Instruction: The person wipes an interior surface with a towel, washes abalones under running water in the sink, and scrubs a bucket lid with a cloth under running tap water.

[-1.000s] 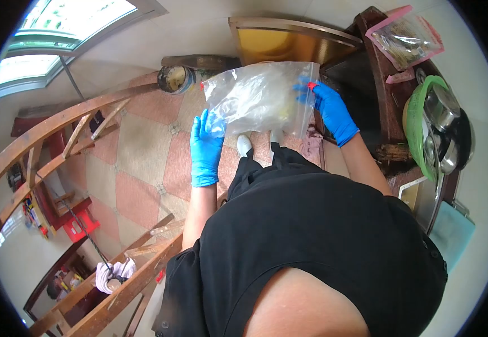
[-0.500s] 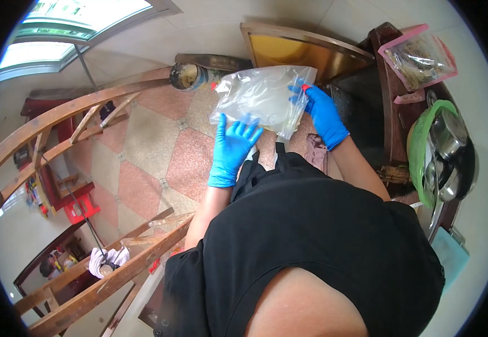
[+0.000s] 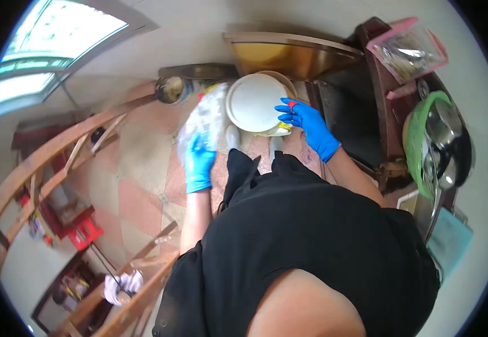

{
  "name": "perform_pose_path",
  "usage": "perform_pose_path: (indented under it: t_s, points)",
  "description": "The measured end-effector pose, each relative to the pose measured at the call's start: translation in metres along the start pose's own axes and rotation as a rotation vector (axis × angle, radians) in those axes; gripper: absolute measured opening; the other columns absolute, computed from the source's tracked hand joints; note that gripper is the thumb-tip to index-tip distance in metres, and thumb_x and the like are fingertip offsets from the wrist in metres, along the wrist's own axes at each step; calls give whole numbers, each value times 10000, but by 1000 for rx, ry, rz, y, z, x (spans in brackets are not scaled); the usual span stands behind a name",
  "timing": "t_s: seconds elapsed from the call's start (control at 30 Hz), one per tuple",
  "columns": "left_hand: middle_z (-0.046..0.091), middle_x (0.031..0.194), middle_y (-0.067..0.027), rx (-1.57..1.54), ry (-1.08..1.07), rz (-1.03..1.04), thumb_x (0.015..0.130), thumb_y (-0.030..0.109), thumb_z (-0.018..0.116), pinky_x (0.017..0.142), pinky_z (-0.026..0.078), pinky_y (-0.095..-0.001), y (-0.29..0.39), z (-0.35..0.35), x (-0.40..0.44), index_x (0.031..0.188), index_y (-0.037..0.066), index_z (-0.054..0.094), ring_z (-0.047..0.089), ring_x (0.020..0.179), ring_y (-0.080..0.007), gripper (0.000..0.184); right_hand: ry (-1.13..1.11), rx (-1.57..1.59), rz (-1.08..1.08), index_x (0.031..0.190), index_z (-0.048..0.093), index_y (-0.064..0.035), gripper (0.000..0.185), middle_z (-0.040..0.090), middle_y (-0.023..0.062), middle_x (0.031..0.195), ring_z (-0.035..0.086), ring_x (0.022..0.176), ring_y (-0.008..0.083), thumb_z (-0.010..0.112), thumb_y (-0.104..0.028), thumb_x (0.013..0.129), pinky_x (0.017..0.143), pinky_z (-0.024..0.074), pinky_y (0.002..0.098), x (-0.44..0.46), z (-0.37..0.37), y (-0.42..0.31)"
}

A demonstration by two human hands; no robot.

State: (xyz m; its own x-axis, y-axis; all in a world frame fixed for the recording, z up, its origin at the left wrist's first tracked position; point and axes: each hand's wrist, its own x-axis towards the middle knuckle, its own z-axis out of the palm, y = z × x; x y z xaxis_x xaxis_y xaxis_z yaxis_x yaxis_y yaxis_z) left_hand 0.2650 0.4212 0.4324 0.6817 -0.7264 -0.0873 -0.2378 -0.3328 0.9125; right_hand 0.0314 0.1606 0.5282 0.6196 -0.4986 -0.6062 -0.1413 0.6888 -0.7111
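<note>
- the left hand point(image 3: 200, 160), in a bright blue glove, is against the lower part of a clear, crinkled plastic bag point(image 3: 203, 119); blur and the bag's film cover the fingers, so I cannot tell whether they pinch it;
- the right hand point(image 3: 307, 126), gloved in the same blue, has its fingers stretched out and a little apart, a small red piece point(image 3: 293, 105) showing at them; the fingertips overlap the right edge of a round white disc point(image 3: 255, 102), contact unclear;
- the bag hangs bunched just left of the disc, above the floor of pink and beige tiles point(image 3: 140, 149); a tan round rim point(image 3: 286, 83) shows behind the disc, and something yellow and white point(image 3: 283, 130) below its right edge;
- two pale shoes point(image 3: 233, 137) stand below the disc;
- farther out, a golden panel in a metal frame point(image 3: 266, 53) stands behind the disc, a stained round bucket point(image 3: 171, 90) to its left;
- on the right, a dark brown wooden worktop point(image 3: 389, 121) has a pink-edged clear packet point(image 3: 409, 53) and a green plastic basket with steel pans point(image 3: 421, 143) beside it;
- on the left stand a brown wooden ladder point(image 3: 114, 105) and a red plastic stool point(image 3: 85, 233).
</note>
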Motion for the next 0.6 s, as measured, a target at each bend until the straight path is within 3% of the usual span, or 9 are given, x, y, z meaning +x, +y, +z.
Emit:
perform_pose_path:
  t_s: [0.03, 0.1, 0.13, 0.2, 0.27, 0.37, 0.4, 0.5, 0.6]
  points:
    - [594, 1275, -128, 728, -119, 95, 892, 122, 492, 1041, 388, -356, 83, -24, 13, 1255, 25, 570, 551, 1178, -242, 384, 43, 7, -6, 1277, 545, -18, 370, 671, 123, 1125, 646, 900, 154, 507, -198, 956, 848, 498, 272, 2, -13, 4]
    - [613, 1234, -146, 794, -110, 227, 860, 123, 492, 1041, 390, -382, -22, -68, 45, 1240, 35, 584, 551, 1174, -289, 401, 197, 78, -25, 1268, 539, -8, 363, 666, 139, 1125, 647, 892, 151, 495, -201, 965, 844, 502, 276, -5, -35, 23]
    - [628, 1192, -160, 846, -126, 311, 862, 126, 491, 1007, 413, -400, 0, -81, 58, 1206, 28, 597, 570, 1129, -304, 373, 234, 83, -51, 1259, 536, -1, 356, 660, 148, 1131, 645, 885, 149, 495, -197, 965, 844, 506, 279, -13, -38, 26]
    - [639, 1115, -186, 733, -189, -18, 886, 159, 499, 883, 468, -368, -69, -116, 74, 1075, -3, 612, 601, 1027, -331, 274, 349, 144, -46, 1258, 535, 4, 361, 660, 144, 1127, 645, 883, 154, 503, -202, 964, 836, 509, 279, -27, -44, 39]
    - [657, 1057, -166, 909, -185, 37, 917, 216, 523, 878, 484, -352, -87, -144, 85, 1029, -21, 608, 617, 997, -307, 276, 448, 202, -44, 1258, 534, 8, 366, 660, 141, 1124, 646, 880, 158, 511, -207, 963, 828, 512, 280, -35, -47, 55]
    - [573, 1232, -163, -1378, 729, -1171, 908, 398, 595, 930, 491, -451, -133, -187, 105, 1238, 23, 518, 547, 1118, -324, 506, 588, 193, 14, 1252, 542, 2, 375, 665, 132, 1097, 648, 875, 171, 531, -228, 957, 814, 521, 280, -56, -42, 79]
    - [470, 1368, -168, -736, 401, -775, 889, 435, 604, 943, 481, -454, -143, -183, 94, 1312, -14, 423, 502, 1199, -339, 643, 609, 227, 22, 1251, 548, -6, 380, 665, 130, 1096, 648, 880, 172, 536, -244, 955, 819, 521, 284, -62, -37, 85]
    - [407, 1437, -145, -1004, 645, -1111, 927, 408, 549, 978, 459, -453, -151, -191, 115, 1350, 7, 389, 484, 1234, -332, 604, 657, 259, 43, 1246, 560, -17, 385, 661, 134, 1110, 647, 900, 177, 541, -268, 954, 837, 518, 291, -69, -29, 102]
    - [396, 1462, -110, -1155, 427, -1138, 985, 361, 435, 1033, 403, -458, -153, -183, 129, 1376, 149, 420, 462, 1265, -319, 446, 663, 260, 45, 1251, 555, -19, 393, 652, 146, 1140, 647, 937, 186, 539, -278, 956, 865, 508, 295, -71, -16, 109]
